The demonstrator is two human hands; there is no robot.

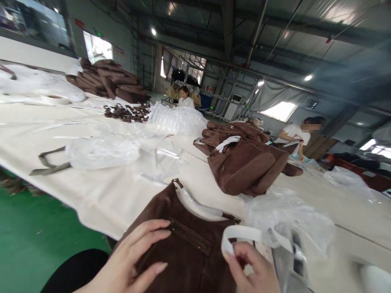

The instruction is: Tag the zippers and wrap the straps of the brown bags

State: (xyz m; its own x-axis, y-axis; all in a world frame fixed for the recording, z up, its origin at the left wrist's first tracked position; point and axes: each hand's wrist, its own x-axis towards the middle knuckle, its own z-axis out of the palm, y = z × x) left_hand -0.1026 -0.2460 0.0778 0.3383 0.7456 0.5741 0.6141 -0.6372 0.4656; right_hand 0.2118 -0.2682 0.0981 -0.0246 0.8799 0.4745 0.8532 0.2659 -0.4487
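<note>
Fingers of my left hand (140, 256) spread, slightly curled and holding nothing, resting on the brown bag (186, 244) beside its front zipper (189, 237). My right hand (252, 266) is bent, thumb and fingertips pinching a white strip (244, 233) over the bag's right side. The bag lies beneath both hands, its wrapped handle (198, 205) beyond my fingertips.

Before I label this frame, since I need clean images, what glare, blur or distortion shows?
Head view: glare whitens the slanted window at right; haze smears the dark metal ceiling, upper right; a whitish rounded shape, bottom right, is blurred; the scene tilts, edges look stretched; the dark brown zipped bag is readable.
</note>
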